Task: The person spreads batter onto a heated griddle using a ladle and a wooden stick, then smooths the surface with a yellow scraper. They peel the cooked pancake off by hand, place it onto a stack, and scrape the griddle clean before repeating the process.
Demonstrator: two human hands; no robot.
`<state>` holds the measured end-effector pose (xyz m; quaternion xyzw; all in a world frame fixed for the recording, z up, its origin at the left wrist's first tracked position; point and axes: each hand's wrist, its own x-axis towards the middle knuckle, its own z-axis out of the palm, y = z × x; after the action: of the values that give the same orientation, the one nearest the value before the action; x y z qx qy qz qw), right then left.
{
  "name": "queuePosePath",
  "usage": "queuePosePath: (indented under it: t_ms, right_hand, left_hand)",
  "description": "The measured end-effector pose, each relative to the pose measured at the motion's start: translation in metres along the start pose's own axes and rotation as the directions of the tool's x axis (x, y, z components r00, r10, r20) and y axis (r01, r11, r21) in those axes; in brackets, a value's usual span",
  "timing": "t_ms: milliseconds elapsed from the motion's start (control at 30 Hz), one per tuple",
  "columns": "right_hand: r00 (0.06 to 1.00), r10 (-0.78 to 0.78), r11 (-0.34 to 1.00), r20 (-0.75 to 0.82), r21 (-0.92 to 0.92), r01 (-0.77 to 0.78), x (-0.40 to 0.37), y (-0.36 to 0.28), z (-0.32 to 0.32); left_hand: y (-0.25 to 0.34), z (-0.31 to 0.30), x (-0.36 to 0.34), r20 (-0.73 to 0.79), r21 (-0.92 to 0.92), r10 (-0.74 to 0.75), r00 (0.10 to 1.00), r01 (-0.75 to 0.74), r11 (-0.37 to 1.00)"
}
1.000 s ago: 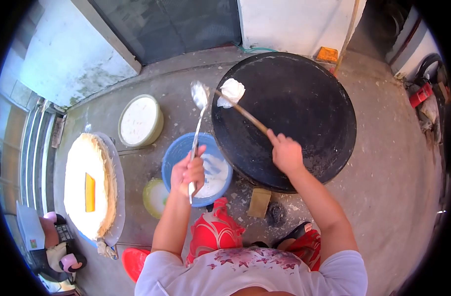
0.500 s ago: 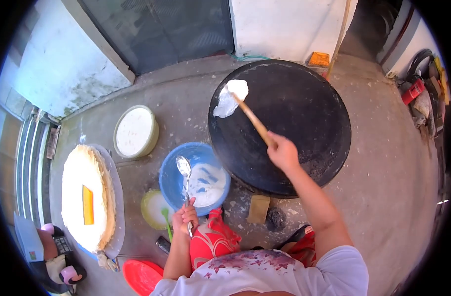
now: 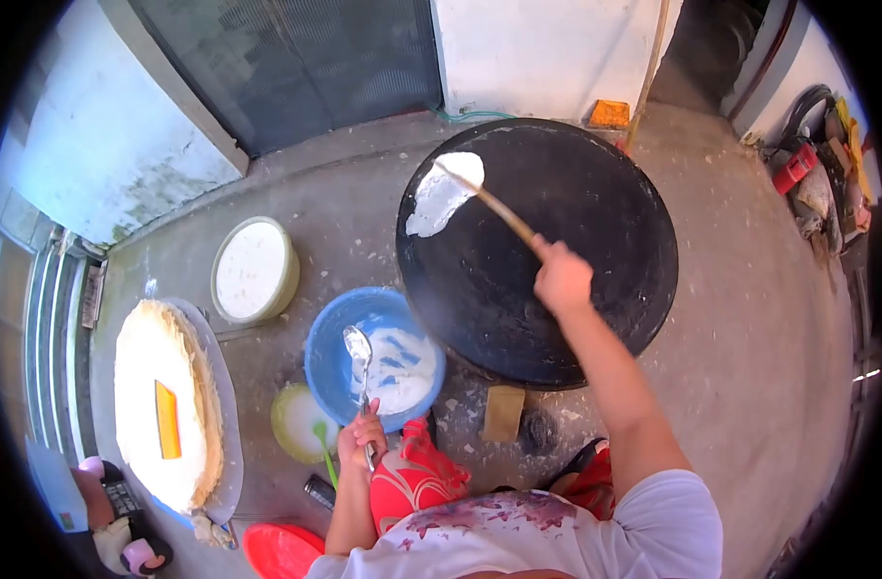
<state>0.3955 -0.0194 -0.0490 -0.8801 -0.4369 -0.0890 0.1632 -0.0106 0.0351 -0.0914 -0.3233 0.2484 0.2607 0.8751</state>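
My right hand [image 3: 563, 277] grips a wooden spreader [image 3: 508, 216] by its handle, reaching over a big round black griddle [image 3: 566, 232]. The spreader's far end rests on a patch of white batter [image 3: 443, 198] near the griddle's upper left edge. In my closed left hand [image 3: 361, 436] is a metal spoon [image 3: 360, 349], its bowl pointing up over a blue basin [image 3: 317, 338]. White dough or batter [image 3: 407, 372] coats the basin's inside. Below it sits a yellow-green bowl [image 3: 291, 425] with pale liquid and a green-handled utensil [image 3: 325, 446].
A tub of white batter [image 3: 288, 280] stands left of the griddle. Farther left, a stack of thin flatbreads [image 3: 142, 386] carries a yellow scraper [image 3: 167, 420]. A red basin [image 3: 282, 552], a brown block [image 3: 503, 413] and a dark phone-like object [image 3: 319, 490] lie near my legs.
My right hand has moved slightly right and up relative to the griddle. The batter patch has been drawn into a longer smear toward the griddle's left edge. The left hand still holds the spoon.
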Motion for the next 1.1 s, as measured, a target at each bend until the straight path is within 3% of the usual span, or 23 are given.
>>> queuePosePath:
  t_ms: [100, 167, 200, 233, 300, 333, 433, 500, 533, 567, 633, 667, 767, 800, 833, 900, 967, 1067, 1100]
  right_hand:
    - [0.985, 0.163, 0.972, 0.049, 0.165, -0.169, 0.010, -0.002, -0.005]
    - [0.981, 0.192, 0.892, 0.013, 0.414, -0.180, -0.008, -0.025, 0.007]
    - [0.998, 0.065, 0.909, -0.008, 0.413, -0.056, -0.019, -0.041, 0.001]
    - [0.988, -0.026, 0.952, 0.152, 0.306, -0.022, -0.020, -0.059, -0.018]
    - [0.988, -0.046, 0.998, 0.150, -0.034, 0.052, 0.004, -0.047, -0.006]
    - [0.998, -0.006, 0.995, 0.062, -0.104, 0.012, 0.020, -0.026, 0.005]
    - [0.988, 0.144, 0.988, 0.047, 0.057, -0.147, 0.029, -0.005, 0.001]
    - [0.988, 0.139, 0.950, -0.072, 0.291, -0.113, 0.000, -0.014, 0.021]
    - [0.996, 0.047, 0.942, -0.074, 0.334, -0.020, -0.018, -0.025, 0.015]
    - [0.985, 0.011, 0.962, 0.170, 0.269, -0.057, -0.025, -0.042, -0.026]
    - [0.995, 0.060, 0.998, 0.084, -0.030, -0.057, -0.003, -0.013, -0.004]
    - [0.994, 0.113, 0.990, -0.001, -0.085, -0.112, 0.012, 0.009, 0.003]
    - [0.957, 0.269, 0.955, 0.108, 0.096, -0.280, 0.025, 0.011, -0.008]
    - [0.949, 0.298, 0.916, 0.101, 0.251, -0.314, 0.019, -0.003, -0.006]
    - [0.969, 0.241, 0.923, 0.061, 0.295, -0.248, 0.011, -0.013, 0.006]
    - [0.983, 0.077, 0.975, 0.164, 0.192, -0.109, 0.008, -0.046, -0.016]
    - [0.989, 0.109, 0.990, 0.100, -0.100, -0.099, 0.037, -0.026, -0.002]
    - [0.970, 0.227, 0.973, 0.088, -0.061, -0.223, 0.055, 0.012, -0.002]
    - [0.959, 0.270, 0.957, 0.088, 0.089, -0.278, 0.043, 0.012, 0.000]
  left_hand:
    - [-0.001, 0.002, -0.001, -0.019, 0.016, 0.008, 1.000, -0.008, 1.000]
    - [0.006, -0.002, 0.002, -0.015, 0.021, -0.004, 1.000, 0.004, 1.000]
    - [0.008, -0.003, 0.005, -0.013, 0.018, -0.015, 1.000, 0.015, 1.000]
    - [0.007, -0.001, 0.007, -0.012, 0.018, -0.019, 1.000, 0.019, 1.000]
    - [0.001, 0.001, 0.003, -0.026, 0.008, -0.009, 1.000, 0.009, 1.000]
    - [0.002, -0.002, 0.002, -0.033, 0.008, -0.006, 0.999, 0.007, 1.000]
    - [0.007, -0.002, 0.003, -0.036, 0.007, -0.023, 0.999, 0.023, 1.000]
    - [0.009, -0.004, 0.005, -0.008, 0.007, -0.033, 0.999, 0.033, 0.999]
    - [0.008, -0.002, 0.007, -0.002, 0.006, -0.041, 0.999, 0.041, 0.999]
    - [0.006, 0.001, 0.007, -0.022, 0.019, -0.019, 1.000, 0.019, 1.000]
    - [0.005, 0.000, 0.004, -0.058, 0.034, 0.010, 0.998, -0.008, 0.999]
    - [0.004, 0.001, 0.004, -0.075, 0.014, 0.009, 0.997, -0.008, 1.000]
    - [0.012, 0.000, 0.005, -0.070, 0.012, -0.023, 0.997, 0.024, 1.000]
    - [0.014, -0.002, 0.008, -0.055, 0.018, -0.050, 0.997, 0.051, 0.999]
    - [0.013, -0.001, 0.009, -0.050, 0.020, -0.058, 0.997, 0.059, 0.998]
    - [0.010, 0.001, 0.009, -0.085, 0.039, 0.007, 0.996, -0.003, 0.999]
    - [0.007, 0.000, 0.009, -0.091, 0.026, 0.002, 0.996, 0.000, 1.000]
    - [0.013, -0.003, 0.003, -0.073, 0.019, -0.014, 0.997, 0.016, 1.000]
    - [0.014, -0.003, 0.006, -0.049, 0.018, -0.037, 0.998, 0.038, 0.999]
